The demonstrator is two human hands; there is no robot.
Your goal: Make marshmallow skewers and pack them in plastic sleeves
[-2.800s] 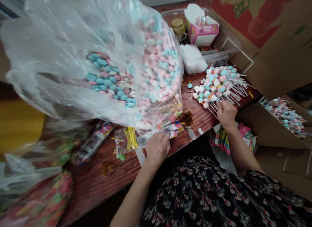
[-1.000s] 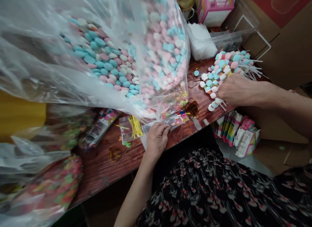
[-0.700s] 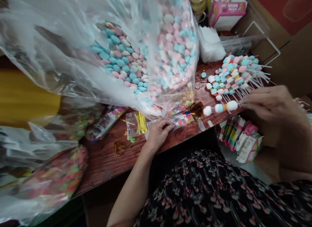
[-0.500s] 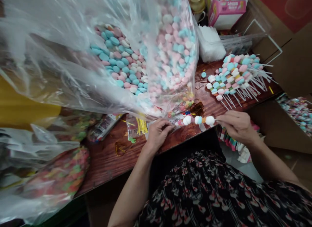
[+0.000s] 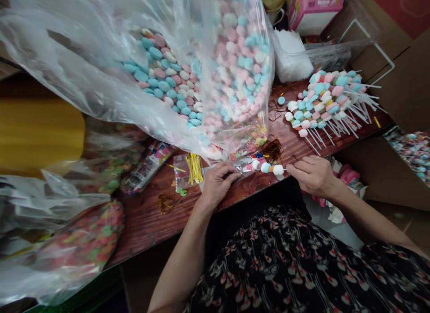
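My left hand [image 5: 217,183] rests at the table's front edge, gripping the mouth of a clear printed plastic sleeve [image 5: 250,163]. My right hand [image 5: 314,176] pinches the white stick of a candy skewer [image 5: 268,168], whose pastel candies sit at the sleeve's mouth, their far end hidden inside it. A heap of finished pink, blue and white skewers [image 5: 322,102] lies on the wooden table [image 5: 151,223] beyond my right hand. A huge clear bag of pastel candies [image 5: 235,66] slumps over the table's middle.
A small bag of yellow twist ties [image 5: 188,171], a brown tangle of ties [image 5: 272,150] and a loose blue candy [image 5: 281,100] lie on the table. Behind stand a pink box [image 5: 314,10] and white packing [image 5: 290,57]. A cardboard box of skewers [image 5: 411,151] sits at right.
My right hand has lifted one skewer from the heap and carried it left to the sleeve in my left hand. The candy end has moved into the sleeve's mouth. My left hand has barely moved.
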